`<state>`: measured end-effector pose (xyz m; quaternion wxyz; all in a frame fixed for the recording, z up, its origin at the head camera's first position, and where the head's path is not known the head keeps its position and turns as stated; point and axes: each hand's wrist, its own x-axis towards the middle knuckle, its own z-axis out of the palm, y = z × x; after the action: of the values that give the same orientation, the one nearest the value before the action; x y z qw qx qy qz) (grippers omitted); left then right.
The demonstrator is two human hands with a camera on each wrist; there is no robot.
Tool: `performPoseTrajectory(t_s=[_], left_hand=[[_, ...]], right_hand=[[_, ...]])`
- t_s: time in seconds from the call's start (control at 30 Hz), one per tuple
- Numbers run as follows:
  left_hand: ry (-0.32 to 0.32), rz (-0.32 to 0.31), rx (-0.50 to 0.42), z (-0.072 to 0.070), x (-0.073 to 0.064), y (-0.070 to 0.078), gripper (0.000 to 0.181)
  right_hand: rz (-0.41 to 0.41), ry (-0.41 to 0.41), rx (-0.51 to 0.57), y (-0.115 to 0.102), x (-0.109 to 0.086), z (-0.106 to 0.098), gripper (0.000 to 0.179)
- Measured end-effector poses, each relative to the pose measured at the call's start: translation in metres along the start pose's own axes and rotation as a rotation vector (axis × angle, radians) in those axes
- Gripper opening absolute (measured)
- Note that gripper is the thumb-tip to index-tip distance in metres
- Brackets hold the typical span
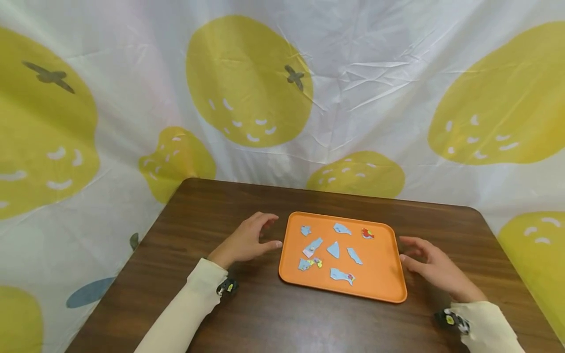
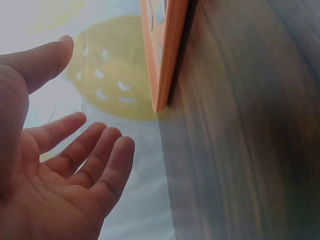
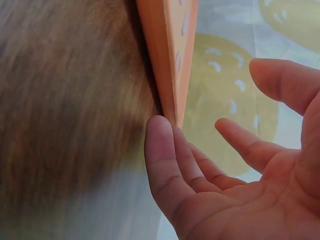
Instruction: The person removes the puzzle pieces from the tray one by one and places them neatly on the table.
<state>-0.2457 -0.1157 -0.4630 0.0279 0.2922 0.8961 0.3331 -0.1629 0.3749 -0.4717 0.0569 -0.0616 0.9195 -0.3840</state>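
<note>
An orange tray (image 1: 375, 274) lies flat on the table between the two hands. Several irregular light-blue flat pieces (image 1: 333, 250) are spread over it, apart from one another. One small piece with red print (image 1: 368, 234) is near the far right corner, and another with yellow on it (image 1: 310, 264) is at the near left. My left hand (image 1: 249, 240) is beside the tray's left edge, fingers relaxed, holding nothing; in its wrist view the palm (image 2: 60, 195) faces up. At the right edge is my right hand (image 1: 437, 267), loosely curved, fingertips (image 3: 161, 137) right at the tray's rim.
The dark brown wooden table (image 1: 265, 314) extends around the tray on all sides. Behind and beside it hangs a white cloth (image 1: 353, 98) printed with yellow fruit, close against the table's far edge. Both wrists wear dark bands (image 1: 227, 287).
</note>
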Motion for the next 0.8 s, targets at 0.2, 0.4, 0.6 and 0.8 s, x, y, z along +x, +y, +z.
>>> performPoseTrajectory(t_s=[0.2,0.4,0.6,0.8], left_hand=[[-0.037,0.009,-0.043,0.013,0.009,0.007,0.069],[-0.096,0.0,-0.048,0.026,0.016,0.012,0.068],[-0.127,0.033,-0.049,0.033,0.021,0.019,0.064],[-0.165,0.014,-0.127,0.044,0.029,0.024,0.064]], right_hand=[[-0.01,-0.02,0.078,0.005,0.002,0.003,0.064],[-0.037,-0.038,0.101,0.009,0.004,0.006,0.062],[-0.043,-0.064,0.136,0.008,0.003,0.009,0.06],[-0.048,-0.056,0.106,0.012,0.004,0.012,0.058]])
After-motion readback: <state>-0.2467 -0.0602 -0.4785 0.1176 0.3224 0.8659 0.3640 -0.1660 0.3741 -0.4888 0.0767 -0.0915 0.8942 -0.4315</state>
